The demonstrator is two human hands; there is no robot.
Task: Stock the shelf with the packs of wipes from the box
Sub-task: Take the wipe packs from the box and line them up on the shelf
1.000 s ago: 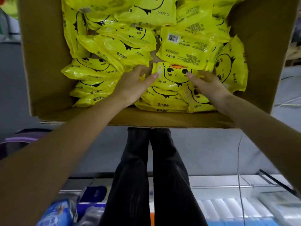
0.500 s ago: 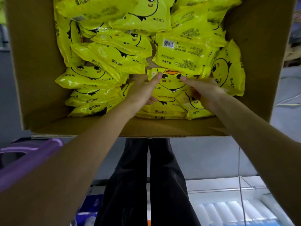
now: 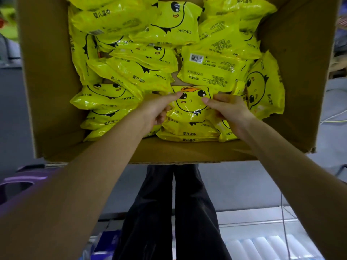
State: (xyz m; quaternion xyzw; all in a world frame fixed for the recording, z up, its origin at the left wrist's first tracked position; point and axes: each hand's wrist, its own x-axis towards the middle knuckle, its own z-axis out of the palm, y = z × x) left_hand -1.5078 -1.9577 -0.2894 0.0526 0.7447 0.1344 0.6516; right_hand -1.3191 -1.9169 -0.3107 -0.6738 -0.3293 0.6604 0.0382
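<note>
Hands closed in since earlier: left hand (image 3: pixel 157 108) and right hand (image 3: pixel 230 111) now pinch opposite edges of front pack (image 3: pixel 189 106), lying atop other packs (image 3: pixel 142 76) inside box (image 3: pixel 47 91). Box looks nearly full; most stocking left.

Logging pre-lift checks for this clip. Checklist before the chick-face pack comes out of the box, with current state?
1. Grip of left hand on chick-face pack, left edge: ok.
2. Grip of right hand on its right edge: ok.
3. Top edge free of the barcode pack lying against it: cannot tell.
4. Lifted off the packs beneath: not ok, it rests on them.
5. Way up out of the cardboard box, no flap across the opening: ok.
</note>
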